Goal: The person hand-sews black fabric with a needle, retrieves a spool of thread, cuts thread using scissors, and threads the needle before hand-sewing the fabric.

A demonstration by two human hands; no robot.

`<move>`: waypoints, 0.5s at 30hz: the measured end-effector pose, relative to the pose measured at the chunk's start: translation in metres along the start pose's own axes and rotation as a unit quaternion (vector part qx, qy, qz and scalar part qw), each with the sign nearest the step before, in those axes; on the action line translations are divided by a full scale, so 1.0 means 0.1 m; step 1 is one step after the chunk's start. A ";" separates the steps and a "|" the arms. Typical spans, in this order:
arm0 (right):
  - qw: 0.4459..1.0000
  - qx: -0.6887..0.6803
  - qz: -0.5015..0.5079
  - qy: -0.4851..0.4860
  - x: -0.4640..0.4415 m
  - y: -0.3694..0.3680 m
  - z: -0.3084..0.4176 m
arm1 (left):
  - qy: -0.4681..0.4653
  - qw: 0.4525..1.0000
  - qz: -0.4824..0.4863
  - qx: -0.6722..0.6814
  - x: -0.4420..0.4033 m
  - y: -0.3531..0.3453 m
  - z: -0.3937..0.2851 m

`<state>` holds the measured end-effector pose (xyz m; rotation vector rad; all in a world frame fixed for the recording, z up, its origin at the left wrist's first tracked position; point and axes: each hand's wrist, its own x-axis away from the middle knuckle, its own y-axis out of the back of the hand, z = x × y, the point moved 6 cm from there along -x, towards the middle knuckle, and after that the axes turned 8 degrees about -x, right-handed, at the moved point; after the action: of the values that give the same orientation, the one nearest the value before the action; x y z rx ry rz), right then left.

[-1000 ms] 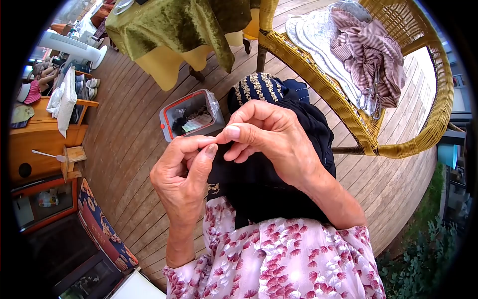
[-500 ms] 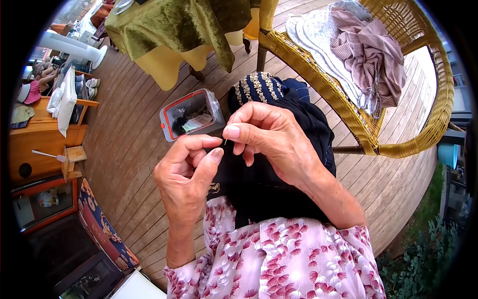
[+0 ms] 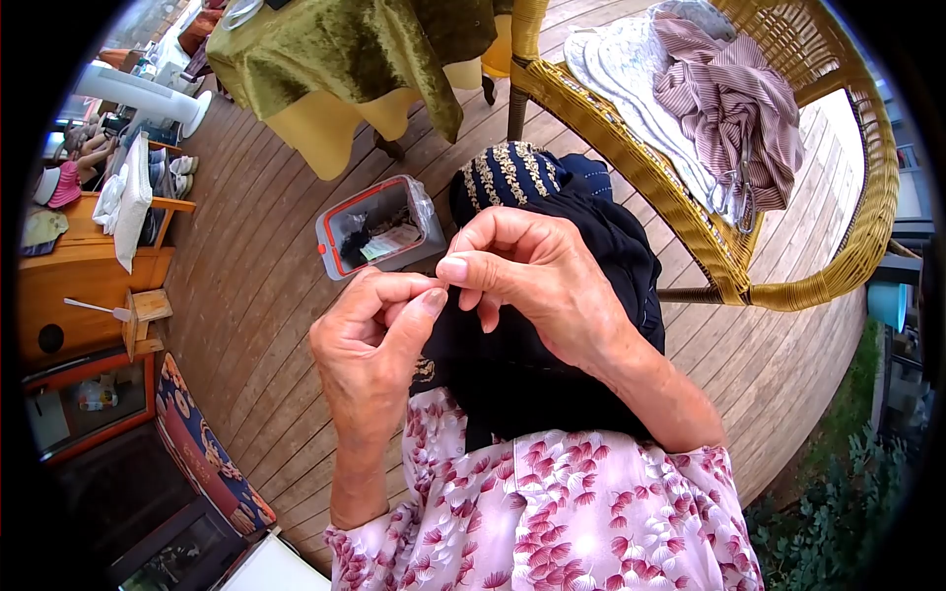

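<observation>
Two hands, just beside the tub [image 3: 406, 258]: left hand [image 3: 367, 335], thumb and forefinger pressed together; right hand [image 3: 537, 271] likewise, tips seemingly touching; anything pinched, too fine to tell. One black cloth [image 3: 512, 364], nearer me than the tub. Steady wrists and light fingertip pressure, I judge, serve best.

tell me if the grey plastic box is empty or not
Not empty: inside the grey plastic box a dark fuzzy clump and a pale flat item show; how full, I cannot tell.

Head-worn fisheye view, looking forward and down, near the hands [image 3: 537, 276]
</observation>
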<state>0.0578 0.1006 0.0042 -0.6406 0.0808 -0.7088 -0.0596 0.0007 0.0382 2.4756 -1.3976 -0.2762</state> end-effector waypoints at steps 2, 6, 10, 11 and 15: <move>1.000 -0.002 0.001 0.000 0.00 0.00 -0.01 | 0.021 0.999 0.010 0.040 0.00 0.00 0.06; 1.000 -0.023 0.001 -0.013 0.01 0.02 -0.03 | 0.054 0.992 0.005 0.116 0.02 0.01 0.07; 0.999 -0.051 0.005 -0.018 0.01 0.02 -0.04 | 0.050 0.990 0.007 0.133 0.01 0.03 0.09; 0.999 -0.049 0.003 -0.022 0.01 0.02 -0.04 | 0.046 0.990 0.006 0.136 0.01 0.04 0.09; 0.997 -0.074 -0.004 -0.013 0.01 0.05 0.02 | 0.061 0.988 -0.014 0.139 0.01 0.06 0.10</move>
<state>0.0618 0.1042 0.0024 -0.7927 0.1074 -0.7061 -0.0670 -0.0044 0.0305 2.6824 -1.4351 0.0688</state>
